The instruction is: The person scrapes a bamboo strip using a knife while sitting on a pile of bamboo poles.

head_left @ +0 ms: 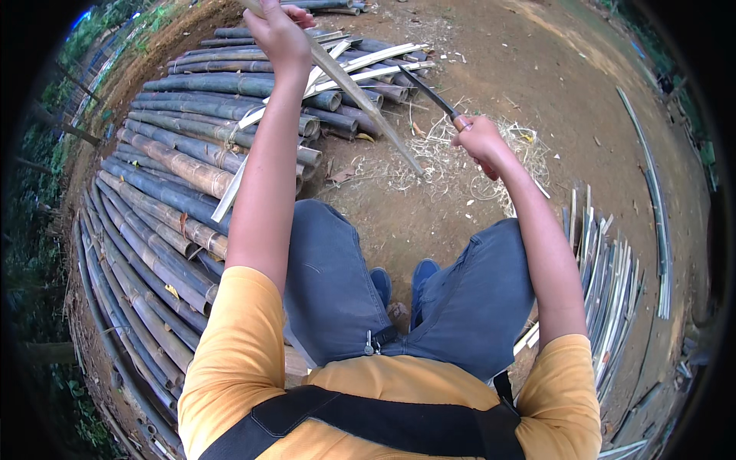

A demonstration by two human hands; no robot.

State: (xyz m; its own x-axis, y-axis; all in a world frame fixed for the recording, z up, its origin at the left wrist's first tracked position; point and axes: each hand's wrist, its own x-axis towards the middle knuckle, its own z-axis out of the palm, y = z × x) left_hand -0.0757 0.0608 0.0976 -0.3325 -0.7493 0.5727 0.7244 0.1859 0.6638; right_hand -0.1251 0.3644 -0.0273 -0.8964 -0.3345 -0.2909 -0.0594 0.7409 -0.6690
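My left hand [282, 34] is raised at the upper left, closed around a long bamboo strip [360, 98]. The strip slants down to the right, and its lower end is near the ground between my hands. In front of my right knee, my right hand [481, 142] grips a knife [460, 123] by its handle. Its long, narrow dark blade points up and to the left, apart from the strip. Pale curled bamboo shavings [510, 172] lie on the soil beneath and around the knife hand.
Bamboo poles [203, 165] are piled along my left, with pale split strips [376, 57] across their ends. More thin strips [609, 284] lie beside my right leg. A bundle of long slats [655, 203] rests on the dirt farther right. My shoes [423, 276] are below my bent knees.
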